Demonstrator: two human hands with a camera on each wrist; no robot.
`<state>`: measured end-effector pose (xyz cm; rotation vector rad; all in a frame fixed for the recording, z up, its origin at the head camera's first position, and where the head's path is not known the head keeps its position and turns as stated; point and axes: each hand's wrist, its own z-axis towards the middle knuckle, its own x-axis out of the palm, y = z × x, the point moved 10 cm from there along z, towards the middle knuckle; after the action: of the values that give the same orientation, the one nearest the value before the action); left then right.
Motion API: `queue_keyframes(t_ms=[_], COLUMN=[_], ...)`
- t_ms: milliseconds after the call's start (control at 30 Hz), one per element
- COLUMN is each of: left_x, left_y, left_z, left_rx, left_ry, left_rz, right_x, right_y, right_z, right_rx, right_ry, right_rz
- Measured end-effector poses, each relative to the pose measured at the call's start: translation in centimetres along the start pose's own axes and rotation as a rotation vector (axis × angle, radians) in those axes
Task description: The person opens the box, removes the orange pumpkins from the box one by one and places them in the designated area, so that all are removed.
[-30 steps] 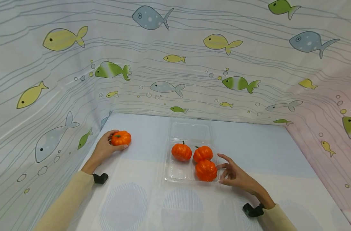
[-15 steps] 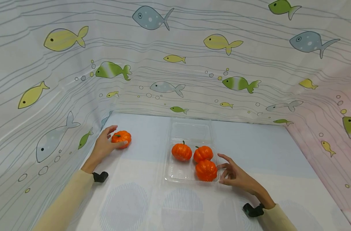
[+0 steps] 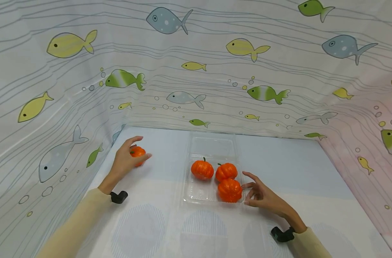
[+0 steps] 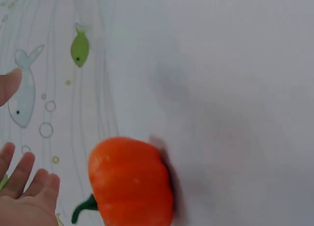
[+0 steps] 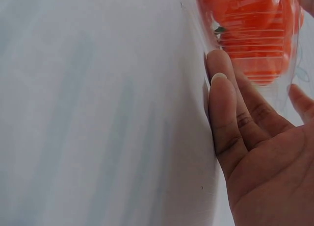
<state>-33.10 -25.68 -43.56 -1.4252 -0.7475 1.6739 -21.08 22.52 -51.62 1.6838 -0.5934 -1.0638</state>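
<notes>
At the left of the table, an orange pumpkin [image 3: 138, 154] with a green stem lies on the surface. My left hand [image 3: 125, 157] is spread above and beside it; in the left wrist view a gap separates the hand [image 4: 29, 191] from the pumpkin [image 4: 131, 183]. A clear plastic box [image 3: 196, 193], its lid folded back, holds three more pumpkins: one on the left [image 3: 202, 170], one at the back right [image 3: 226, 172] and one at the front right [image 3: 230, 190]. My right hand [image 3: 263, 196] touches the right side of the box with bent, spread fingers.
The open lid [image 3: 213, 146] lies flat behind the box. A fish-patterned curtain [image 3: 196, 82] rises behind the table and along both sides. A pale cloth [image 3: 170, 222] with circle prints covers the table.
My left hand has let go of the left pumpkin, opened wider, and moved up and right over it. The right hand and the pumpkins in the box have stayed put.
</notes>
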Motion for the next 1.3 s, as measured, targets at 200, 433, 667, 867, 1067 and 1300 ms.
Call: queue_keyframes(t_ms=[200, 433, 667, 867, 1067, 1300], left_x=[2.3, 6.5, 10.8, 13.5, 15.9, 18.6], left_y=[-3.3, -6.7, -9.6, -11.5, -12.8, -13.6], left_z=[-0.7, -1.8, -2.9, -3.8, -4.7, -5.7], left_rx=[0.073, 0.145, 0.202, 0.247, 0.257, 0.235], left_ry=[0.061, 0.192, 0.291, 0.361, 0.433, 0.516], left_rz=[-0.082, -0.176, -0.163, -0.207, -0.219, -0.217], right_x=[0.0, 0.0, -0.1, 0.0, 0.0, 0.0], right_y=[0.1, 0.1, -0.1, 0.0, -0.1, -0.2], right_z=[0.0, 0.0, 0.0, 0.0, 0.0, -0.1], right_rx=[-0.002, 0.005, 0.014, 0.009, 0.004, -0.006], right_ry=[0.001, 0.002, -0.001, -0.002, 0.0, 0.0], right_rz=[-0.004, -0.001, -0.005, -0.008, -0.007, -0.002])
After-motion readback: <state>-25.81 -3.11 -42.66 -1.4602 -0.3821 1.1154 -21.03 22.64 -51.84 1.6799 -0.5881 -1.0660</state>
